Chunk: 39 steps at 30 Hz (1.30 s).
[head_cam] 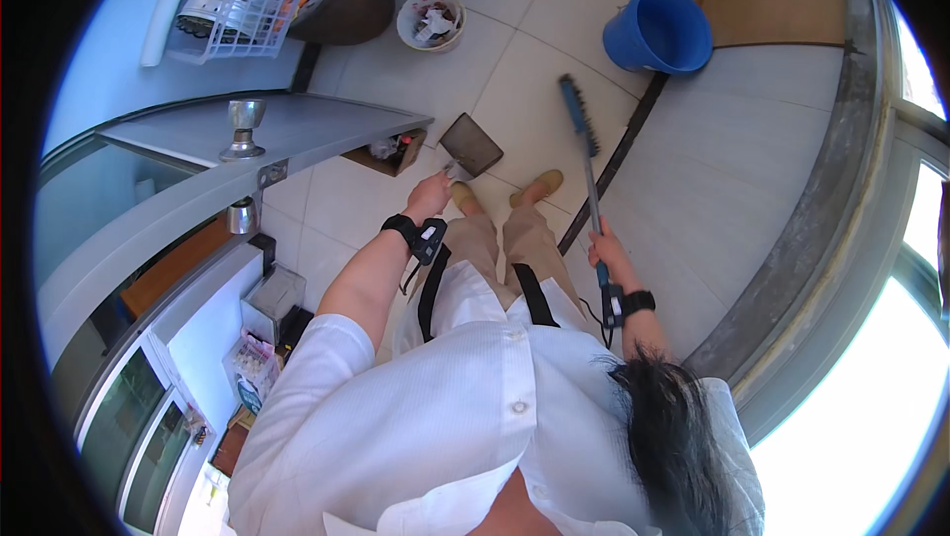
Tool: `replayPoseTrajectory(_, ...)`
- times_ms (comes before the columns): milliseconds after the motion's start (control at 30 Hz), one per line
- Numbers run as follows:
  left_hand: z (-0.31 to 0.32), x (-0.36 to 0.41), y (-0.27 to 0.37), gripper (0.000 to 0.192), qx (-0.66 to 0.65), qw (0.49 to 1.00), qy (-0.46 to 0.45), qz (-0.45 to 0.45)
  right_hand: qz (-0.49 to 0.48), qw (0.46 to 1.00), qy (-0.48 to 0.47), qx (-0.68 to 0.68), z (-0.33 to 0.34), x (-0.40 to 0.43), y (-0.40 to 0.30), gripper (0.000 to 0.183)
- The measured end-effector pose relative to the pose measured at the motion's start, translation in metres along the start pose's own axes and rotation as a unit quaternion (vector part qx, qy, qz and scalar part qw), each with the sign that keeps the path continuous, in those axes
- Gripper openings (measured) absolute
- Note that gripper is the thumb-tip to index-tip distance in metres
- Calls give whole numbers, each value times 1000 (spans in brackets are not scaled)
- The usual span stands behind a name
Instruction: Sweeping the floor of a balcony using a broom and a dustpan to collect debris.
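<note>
My left hand (pixel 430 195) is closed around the handle of a dustpan (pixel 472 145), whose dark flat pan is just beyond it, in front of my left foot. With my right hand (pixel 610 250) I grip the handle of a long brush (pixel 591 180) with a grey shaft. Its blue, dark-bristled head (pixel 579 114) points away from me, to the right of the dustpan. Whether the bristles touch the floor, I cannot tell.
A blue bucket (pixel 658 31) stands at the upper right by a dark floor strip. A small waste bin (pixel 431 21) holds crumpled paper. At the left are a door with a metal knob (pixel 243 128), a low open box (pixel 386 154) behind its edge and a plastic basket (pixel 252 1).
</note>
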<state>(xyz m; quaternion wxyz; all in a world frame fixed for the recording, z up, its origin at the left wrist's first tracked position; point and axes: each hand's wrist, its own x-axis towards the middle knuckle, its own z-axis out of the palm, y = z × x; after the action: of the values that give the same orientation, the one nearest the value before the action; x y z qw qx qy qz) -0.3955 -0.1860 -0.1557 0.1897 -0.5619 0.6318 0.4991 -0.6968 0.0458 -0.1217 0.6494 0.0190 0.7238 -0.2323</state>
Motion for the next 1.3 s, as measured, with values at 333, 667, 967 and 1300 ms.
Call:
replayPoseTrajectory(333,13,20,-24,20,-357,917,-168,-55,-58,988,-144,-20,53,14,10,59)
replayPoseTrajectory(667,-1,-19,-45,30,-767,584,-212,-159,-36,997,-38,58,47,-54,15,51)
replayPoseTrajectory(967,-49,-143,-21,21,-664,718,-199,-65,-22,975,-15,220,8,-23,17,59)
replayPoseTrajectory(1300,-34,-146,-26,31,-479,875,11,66,54,924,-59,375,6,-23,35,59)
